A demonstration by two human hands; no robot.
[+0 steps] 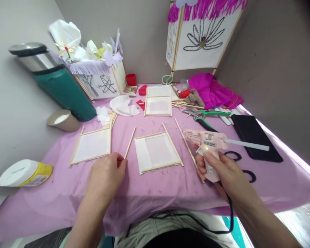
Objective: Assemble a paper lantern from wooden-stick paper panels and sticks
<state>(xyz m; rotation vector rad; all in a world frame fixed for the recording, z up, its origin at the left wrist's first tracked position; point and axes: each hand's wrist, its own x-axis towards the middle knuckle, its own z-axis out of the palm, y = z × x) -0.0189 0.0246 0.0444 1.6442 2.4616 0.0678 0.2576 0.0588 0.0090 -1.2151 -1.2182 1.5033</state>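
Between the fingers of my left hand (106, 174) is the lower end of a thin wooden stick (130, 142), which points up and away from me. My right hand (222, 168) is wrapped round a pink glue gun (212, 140), with a white glue stick (248, 144) poking out of its back and a small light glowing on it. Between my hands lies a white paper panel (160, 151) edged with sticks on three sides; its left edge is bare. Another stick (185, 140) rests to its right. A framed panel (91, 144) lies beyond my left hand.
A third framed panel (158, 101) lies at the back. Pruning shears (206, 113), scissors (234, 156) and a black phone (255, 137) are at the right. A tilted-looking green bottle (64, 89), a cup (63, 120) and a yellow-white tub (26, 173) stand left. Paper lanterns (203, 38) stand behind.
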